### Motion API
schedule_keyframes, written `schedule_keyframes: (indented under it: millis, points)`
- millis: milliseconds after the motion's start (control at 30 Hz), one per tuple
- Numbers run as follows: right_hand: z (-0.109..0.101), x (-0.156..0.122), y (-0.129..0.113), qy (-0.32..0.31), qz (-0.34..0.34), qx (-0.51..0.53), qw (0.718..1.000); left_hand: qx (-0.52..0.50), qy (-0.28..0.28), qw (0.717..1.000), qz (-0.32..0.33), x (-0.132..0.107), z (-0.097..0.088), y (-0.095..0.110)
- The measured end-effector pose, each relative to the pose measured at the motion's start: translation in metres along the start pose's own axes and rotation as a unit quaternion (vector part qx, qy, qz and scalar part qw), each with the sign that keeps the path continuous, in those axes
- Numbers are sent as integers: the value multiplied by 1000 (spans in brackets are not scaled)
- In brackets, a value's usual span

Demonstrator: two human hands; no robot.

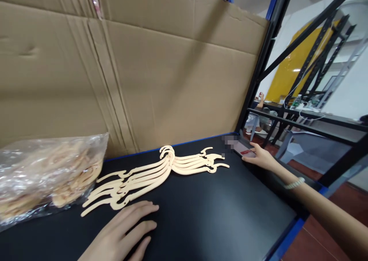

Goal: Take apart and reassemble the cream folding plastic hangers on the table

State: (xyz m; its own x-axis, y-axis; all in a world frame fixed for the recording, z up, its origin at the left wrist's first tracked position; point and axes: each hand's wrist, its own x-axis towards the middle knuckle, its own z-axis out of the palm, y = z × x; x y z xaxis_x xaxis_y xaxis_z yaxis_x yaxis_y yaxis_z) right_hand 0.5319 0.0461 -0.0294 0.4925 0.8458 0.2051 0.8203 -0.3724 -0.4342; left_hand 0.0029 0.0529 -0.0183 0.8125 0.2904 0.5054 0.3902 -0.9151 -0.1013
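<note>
Several cream plastic hangers (155, 173) lie fanned in a flat stack on the black tabletop (218, 215). My left hand (123, 232) rests flat on the table just below the hangers' left ends, fingers stretched out, holding nothing. My right hand (258, 156) reaches to the table's far right corner and touches a phone (243, 149) lying there, thumb and fingers on its edge. A pale beaded band (293, 183) sits on my right wrist.
A clear plastic bag (46, 173) full of more cream hangers lies at the left. A tall cardboard sheet (143, 73) walls off the back of the table. Black and blue shelf posts (258, 69) stand at the right; another person's hand shows at a far table.
</note>
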Motion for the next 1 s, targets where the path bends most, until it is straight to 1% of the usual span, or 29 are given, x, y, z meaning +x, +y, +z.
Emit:
schedule_keyframes:
  millis: [67,133,200,267,467,667,733,800,900,1000]
  points:
    - [4,23,-2,-5,0,2,1000,-11,-9,1000,-9,5,-7,5]
    - [8,41,-3,-9,-6,8,1000,-30,-26,999,-21,7,-11,10]
    - [12,54,-3,-16,-20,17,1000,-53,-35,997,-35,8,-12,13]
    - [14,62,-2,-27,-39,25,999,-73,-32,996,-50,6,-11,15]
    - [18,72,-11,-32,-97,-3,995,-106,-27,992,-63,4,-8,17]
    - [10,71,-33,-8,-87,-68,994,-119,-14,991,-66,5,-9,19]
    - [7,65,-46,-7,-106,-82,991,-117,-8,991,-63,4,-9,19]
    - [6,57,-65,-16,-146,-91,985,-111,-4,992,-67,3,-9,19]
    - [11,38,-104,-47,-232,-94,967,-92,-6,992,-90,2,-11,20]
    - [26,7,-148,-82,-315,-86,942,-64,-34,988,-133,2,-13,21]
